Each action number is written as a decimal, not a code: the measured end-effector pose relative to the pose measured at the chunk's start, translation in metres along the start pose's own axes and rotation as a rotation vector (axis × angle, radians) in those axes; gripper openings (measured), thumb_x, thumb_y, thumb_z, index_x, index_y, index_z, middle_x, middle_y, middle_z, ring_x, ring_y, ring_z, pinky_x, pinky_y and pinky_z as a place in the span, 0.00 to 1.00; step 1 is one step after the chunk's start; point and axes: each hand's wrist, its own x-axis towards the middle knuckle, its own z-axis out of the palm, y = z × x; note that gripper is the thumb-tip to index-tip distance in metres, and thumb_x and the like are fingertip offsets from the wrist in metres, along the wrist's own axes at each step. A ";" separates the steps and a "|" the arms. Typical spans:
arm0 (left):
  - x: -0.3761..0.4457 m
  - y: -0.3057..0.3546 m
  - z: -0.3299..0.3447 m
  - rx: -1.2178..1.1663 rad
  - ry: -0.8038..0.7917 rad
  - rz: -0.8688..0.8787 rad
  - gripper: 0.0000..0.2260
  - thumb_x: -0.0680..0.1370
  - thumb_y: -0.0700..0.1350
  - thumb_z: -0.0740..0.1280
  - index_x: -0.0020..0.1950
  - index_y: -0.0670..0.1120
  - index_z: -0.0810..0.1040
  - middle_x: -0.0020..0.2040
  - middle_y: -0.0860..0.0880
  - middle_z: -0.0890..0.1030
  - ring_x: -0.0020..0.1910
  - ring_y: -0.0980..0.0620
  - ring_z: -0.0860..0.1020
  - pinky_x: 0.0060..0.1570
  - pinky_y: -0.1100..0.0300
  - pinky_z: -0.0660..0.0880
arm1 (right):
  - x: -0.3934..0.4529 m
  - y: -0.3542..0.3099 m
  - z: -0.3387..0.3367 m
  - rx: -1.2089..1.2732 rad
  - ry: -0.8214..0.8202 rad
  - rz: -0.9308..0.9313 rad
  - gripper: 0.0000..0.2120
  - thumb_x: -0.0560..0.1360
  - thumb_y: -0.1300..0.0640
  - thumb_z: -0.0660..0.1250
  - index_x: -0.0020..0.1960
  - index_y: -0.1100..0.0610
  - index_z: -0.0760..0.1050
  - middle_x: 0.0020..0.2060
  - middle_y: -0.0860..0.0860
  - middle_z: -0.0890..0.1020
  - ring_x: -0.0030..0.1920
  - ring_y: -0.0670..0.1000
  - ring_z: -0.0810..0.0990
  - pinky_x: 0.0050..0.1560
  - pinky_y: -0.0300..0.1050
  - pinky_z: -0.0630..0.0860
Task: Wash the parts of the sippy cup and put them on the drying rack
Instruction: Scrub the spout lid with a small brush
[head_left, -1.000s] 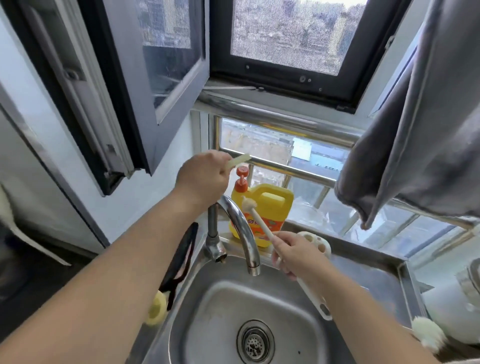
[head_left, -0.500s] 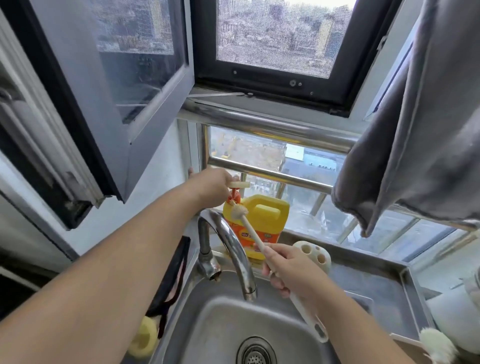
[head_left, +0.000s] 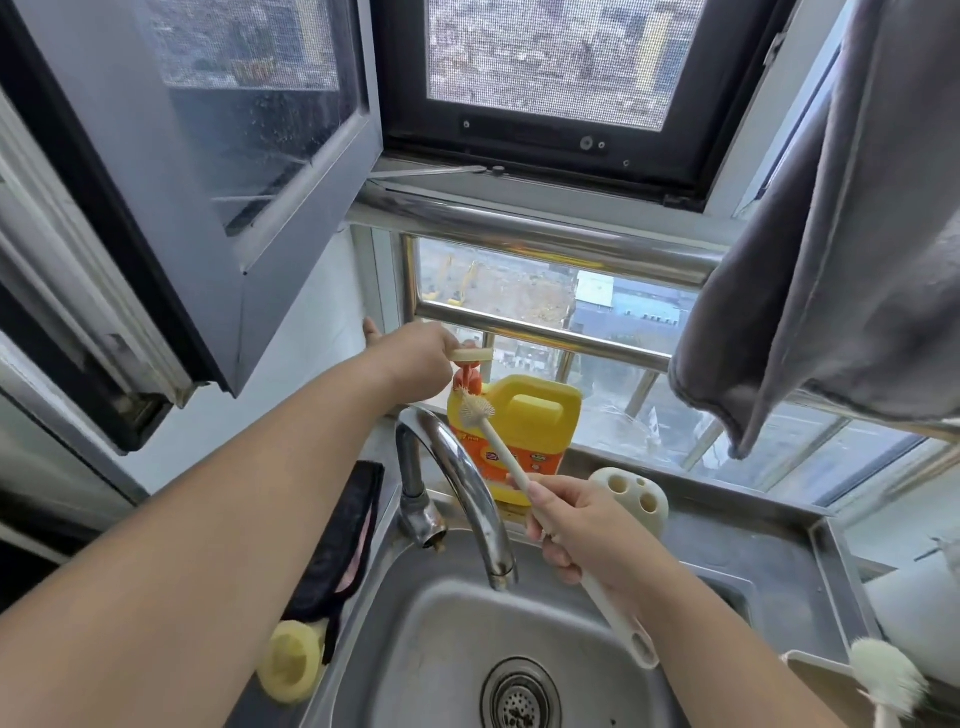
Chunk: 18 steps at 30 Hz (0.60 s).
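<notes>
At the far left an open window sash (head_left: 218, 156) swings inward above the steel bench (head_left: 769, 566). Low on the left rim of the sink (head_left: 426, 649) lies a yellow sponge (head_left: 291, 662), with a dark cloth (head_left: 343, 535) draped just above it. The left hand (head_left: 415, 358) reaches out over the tap (head_left: 457, 483), its fingers pinching a small pale flat piece (head_left: 470, 355), which looks like a sippy cup part, held right above the orange pump (head_left: 466, 378) of the yellow detergent bottle (head_left: 519, 431); whether the piece touches the pump cannot be told. Just below, the round bristle head of a long white brush (head_left: 498, 441) sits in front of the bottle's shoulder. The right hand (head_left: 582, 525) has its fingers curled round the brush handle, whose end juts down over the sink basin. Behind this hand a cream holder with round holes (head_left: 636, 493) stands on the bench. A grey towel (head_left: 841, 270) hangs at the upper right, and a second fluffy brush head (head_left: 885, 675) shows at the lower right corner
</notes>
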 end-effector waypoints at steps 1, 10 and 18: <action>0.000 0.000 0.000 -0.002 0.004 0.000 0.27 0.74 0.30 0.50 0.63 0.52 0.76 0.42 0.51 0.75 0.67 0.45 0.67 0.69 0.38 0.30 | 0.000 0.000 0.000 -0.009 0.003 -0.006 0.13 0.82 0.54 0.57 0.64 0.53 0.73 0.31 0.50 0.74 0.24 0.46 0.66 0.22 0.37 0.63; -0.003 -0.003 0.006 -0.061 -0.053 0.002 0.29 0.74 0.31 0.50 0.69 0.55 0.72 0.43 0.50 0.77 0.64 0.46 0.69 0.72 0.40 0.42 | -0.012 0.005 -0.005 -0.071 0.018 -0.059 0.12 0.82 0.55 0.57 0.63 0.50 0.74 0.31 0.50 0.74 0.24 0.46 0.66 0.22 0.37 0.64; -0.077 0.019 -0.017 -0.343 0.446 0.298 0.07 0.82 0.41 0.55 0.60 0.44 0.68 0.43 0.48 0.77 0.36 0.64 0.77 0.33 0.71 0.70 | -0.074 0.017 -0.028 -0.251 0.361 -0.347 0.14 0.80 0.52 0.59 0.58 0.35 0.76 0.32 0.46 0.79 0.28 0.44 0.70 0.33 0.44 0.69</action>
